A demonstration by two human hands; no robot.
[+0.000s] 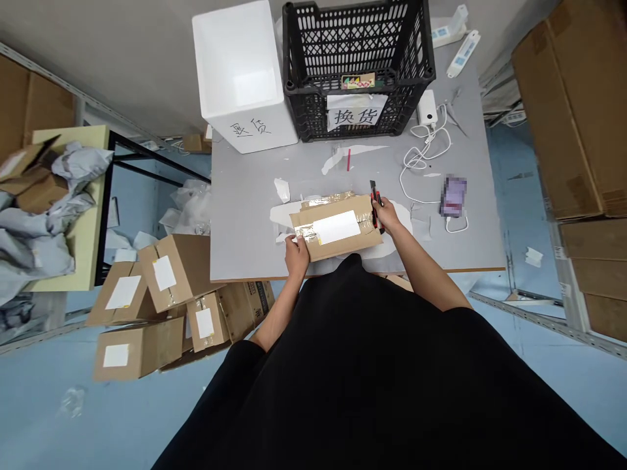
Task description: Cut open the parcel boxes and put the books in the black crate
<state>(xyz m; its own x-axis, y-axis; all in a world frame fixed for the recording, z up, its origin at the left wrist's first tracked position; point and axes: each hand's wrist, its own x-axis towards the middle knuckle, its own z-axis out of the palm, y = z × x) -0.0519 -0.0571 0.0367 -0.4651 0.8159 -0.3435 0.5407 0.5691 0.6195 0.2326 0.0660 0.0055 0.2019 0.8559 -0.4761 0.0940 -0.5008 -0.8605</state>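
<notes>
The right hand (386, 215) has its fingers curled tight round a red and black utility knife (376, 207), the tip angled up and away from the body, right at the far edge of a cardboard parcel (337, 228). The left hand (296, 256) sits on the parcel's near corner with its fingers pressed together over the edge, pinning it to the counter (245, 241); whether the thumb reaches underneath cannot be told. The parcel lies flat between the two hands, a white label (336, 226) at its centre and clear packing tape (304, 231) just beside the left fingers.

A firm hold at the corner, well away from the knife's line, seems the right way to work here, with only the tip entering the tape and the cut drawn away from the left fingers.

Past the right fingers, a white cable (421, 156) trails across the counter. Well ahead of both hands stand a black plastic crate (357, 39) and a white foam box (240, 78), while cardboard cartons (176, 274) sit on the floor beyond the left fingers
</notes>
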